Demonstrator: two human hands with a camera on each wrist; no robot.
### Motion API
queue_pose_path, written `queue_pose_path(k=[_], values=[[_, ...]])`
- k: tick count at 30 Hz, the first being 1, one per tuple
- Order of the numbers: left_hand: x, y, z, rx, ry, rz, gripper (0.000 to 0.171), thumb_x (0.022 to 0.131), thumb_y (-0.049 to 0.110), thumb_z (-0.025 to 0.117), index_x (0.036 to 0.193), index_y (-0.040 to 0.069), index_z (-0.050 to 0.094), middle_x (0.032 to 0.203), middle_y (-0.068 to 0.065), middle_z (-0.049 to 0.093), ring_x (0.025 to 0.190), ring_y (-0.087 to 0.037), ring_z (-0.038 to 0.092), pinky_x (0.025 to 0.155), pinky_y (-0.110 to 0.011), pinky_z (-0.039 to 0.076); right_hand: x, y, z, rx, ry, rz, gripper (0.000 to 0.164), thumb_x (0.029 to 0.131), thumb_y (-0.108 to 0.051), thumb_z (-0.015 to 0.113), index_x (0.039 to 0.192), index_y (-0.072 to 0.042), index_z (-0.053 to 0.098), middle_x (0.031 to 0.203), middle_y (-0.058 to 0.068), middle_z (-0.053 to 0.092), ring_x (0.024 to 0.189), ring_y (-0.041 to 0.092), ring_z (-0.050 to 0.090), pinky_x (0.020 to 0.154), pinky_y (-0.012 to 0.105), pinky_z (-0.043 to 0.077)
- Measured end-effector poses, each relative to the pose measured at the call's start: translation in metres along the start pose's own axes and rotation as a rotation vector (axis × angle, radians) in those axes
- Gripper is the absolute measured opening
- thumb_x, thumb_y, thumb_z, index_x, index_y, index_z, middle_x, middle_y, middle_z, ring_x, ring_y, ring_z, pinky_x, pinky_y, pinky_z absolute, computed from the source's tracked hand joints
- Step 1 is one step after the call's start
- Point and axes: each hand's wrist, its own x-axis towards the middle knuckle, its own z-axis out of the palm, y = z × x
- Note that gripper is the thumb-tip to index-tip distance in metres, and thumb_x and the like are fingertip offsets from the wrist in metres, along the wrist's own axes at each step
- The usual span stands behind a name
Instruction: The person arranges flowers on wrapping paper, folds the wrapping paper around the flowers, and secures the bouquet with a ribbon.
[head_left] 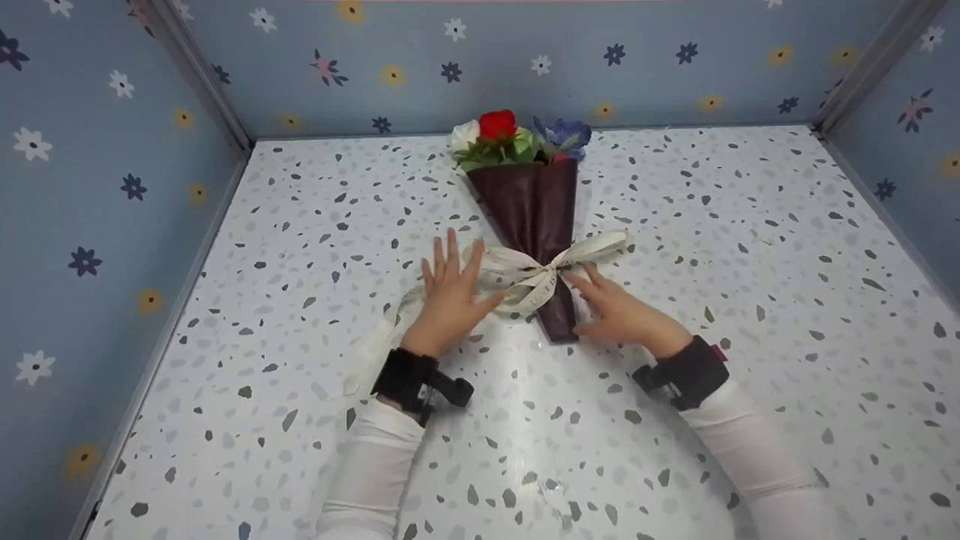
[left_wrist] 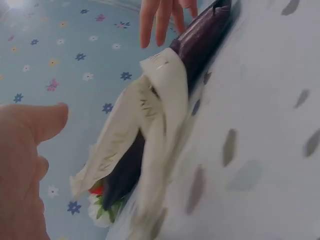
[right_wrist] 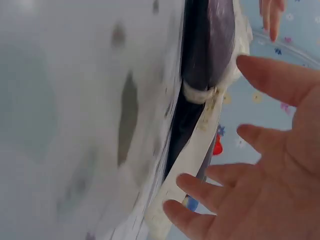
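Note:
A bouquet in dark maroon wrapping (head_left: 525, 199) lies on the table, its flower end toward the back wall. A red rose (head_left: 497, 124), a white flower (head_left: 464, 136) and a blue flower (head_left: 568, 135) show at its top. Around the narrow part, a cream printed ribbon (head_left: 541, 281) is tied in a bow. My left hand (head_left: 448, 300), fingers spread, is over the bow's left side. On the other side, my right hand (head_left: 626, 313) is beside the knot and lower wrapping, its fingers apart and gripping nothing. Both palms face the bouquet in the wrist views.
One long ribbon tail (head_left: 375, 349) trails across the speckled tabletop (head_left: 300, 420), passing behind the left wrist. Blue flower-patterned panels (head_left: 420, 45) enclose the table at the back and both sides. Each wrist wears a black strap (head_left: 409, 382).

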Motion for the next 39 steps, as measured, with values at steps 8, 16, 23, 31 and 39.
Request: queue_pose_path(k=[8, 16, 23, 31, 39], values=[[0.0, 0.033, 0.033, 0.135, -0.312, 0.131, 0.096, 0.086, 0.045, 0.064, 0.153, 0.011, 0.004, 0.156, -0.02, -0.017, 0.144, -0.035, -0.015, 0.115, -0.053, -0.007, -0.004, -0.023, 0.018, -0.171, -0.023, -0.189, 0.078, 0.083, -0.006, 0.066, 0.146, 0.009, 0.022, 0.151, 0.034, 0.014, 0.136, 0.046, 0.026, 0.11, 0.051, 0.027], [0.002, 0.041, 0.041, 0.173, -0.322, 0.114, 0.101, 0.082, 0.044, 0.07, 0.153, 0.007, 0.007, 0.157, -0.02, -0.011, 0.146, -0.034, -0.009, 0.116, -0.051, -0.002, -0.002, -0.029, 0.028, -0.246, 0.041, -0.236, 0.075, 0.084, -0.006, 0.065, 0.144, 0.012, 0.023, 0.149, 0.035, 0.019, 0.13, 0.048, 0.036, 0.107, 0.05, 0.032], [0.005, 0.039, 0.039, 0.129, -0.328, 0.103, 0.098, 0.081, 0.036, 0.07, 0.153, 0.008, 0.009, 0.158, -0.017, -0.009, 0.146, -0.032, -0.008, 0.116, -0.051, -0.003, 0.001, -0.035, 0.031, -0.326, 0.057, -0.221, 0.073, 0.084, -0.007, 0.066, 0.142, 0.014, 0.026, 0.146, 0.037, 0.024, 0.125, 0.049, 0.042, 0.105, 0.051, 0.035], [0.012, 0.032, 0.036, 0.111, -0.317, 0.089, 0.096, 0.079, 0.03, 0.07, 0.153, 0.01, 0.012, 0.159, -0.014, -0.005, 0.147, -0.031, -0.005, 0.116, -0.05, -0.004, 0.01, -0.039, 0.029, -0.352, 0.049, -0.202, 0.071, 0.087, -0.013, 0.065, 0.141, 0.013, 0.029, 0.145, 0.037, 0.027, 0.122, 0.05, 0.044, 0.104, 0.052, 0.037], [0.019, 0.026, 0.035, 0.089, -0.283, 0.107, 0.093, 0.079, 0.025, 0.066, 0.153, 0.009, 0.012, 0.159, -0.015, -0.003, 0.146, -0.034, -0.001, 0.116, -0.052, -0.002, 0.023, -0.04, 0.026, -0.381, 0.039, -0.176, 0.07, 0.089, -0.016, 0.062, 0.143, 0.011, 0.027, 0.147, 0.036, 0.025, 0.123, 0.05, 0.043, 0.105, 0.052, 0.035]])
